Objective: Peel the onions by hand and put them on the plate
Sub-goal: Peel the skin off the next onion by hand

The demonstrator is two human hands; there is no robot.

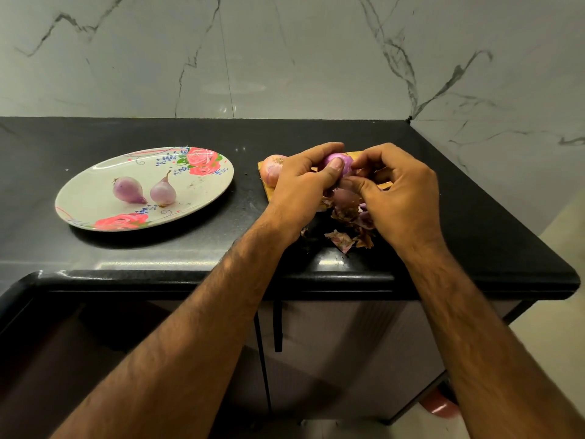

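Head view. I see both bare hands raised together over the right half of the black polished stone counter (190, 248), near its front edge. The left hand (304, 182) grips a small, glossy purple onion (340, 161), fingers curled behind it and the thumb pressed flat on its near face. The right hand (399, 191) has its thumb and bent fingertips pinching at the right side of the same bulb; whether a strip of skin lies between them I cannot tell. Below the hands sits a light wooden cutting board (265, 185), mostly hidden, with one unpeeled pink-brown onion (273, 172) at its far left corner. A heap of dry brown-and-pink onion skins (345, 236) spreads from the board toward the counter's front edge. On the left half of the counter, well apart from the board, lies an oval white plate with red rose prints (196, 191), carrying two peeled pale-purple onions (128, 190) side by side near its middle.
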